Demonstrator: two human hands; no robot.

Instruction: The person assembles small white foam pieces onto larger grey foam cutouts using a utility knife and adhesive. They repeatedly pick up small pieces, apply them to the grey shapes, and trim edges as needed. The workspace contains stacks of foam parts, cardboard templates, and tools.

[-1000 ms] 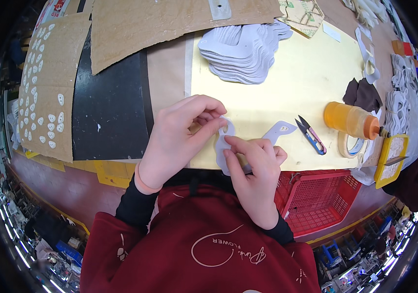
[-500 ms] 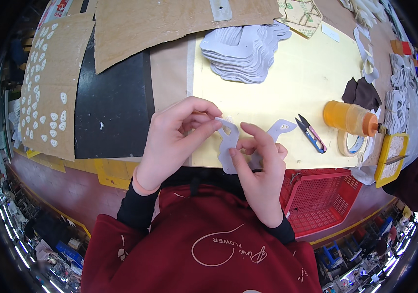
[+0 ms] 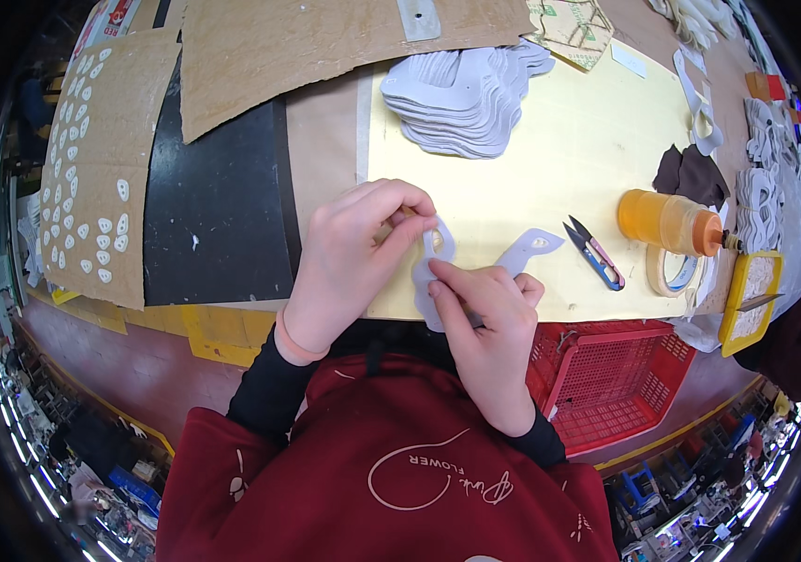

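A pale lavender-grey cut shoe-upper piece (image 3: 529, 248), curved with an eyelet slot near each end, is in both hands just above the near edge of the yellow work surface. My left hand (image 3: 352, 251) is closed, thumb and index fingertip pinching the tip of its left arm beside the slot. Lower down on that same arm, my right hand (image 3: 496, 326) is closed too, thumb and forefinger gripping the edge. The right hand's fingers hide the middle of the piece. Beyond the hands lies a stack of matching pieces (image 3: 461, 108).
To the right lie thread snips (image 3: 594, 253), an orange glue bottle (image 3: 670, 223), a tape roll (image 3: 674, 272) and a yellow tray (image 3: 747, 304). At left, small white oval patches (image 3: 122, 189) dot a cardboard sheet (image 3: 101, 84). A red basket (image 3: 616, 379) sits below the table edge.
My left hand has shifted slightly right along the tip. My right hand has moved up and left, its raised forefinger now lowered onto the piece.
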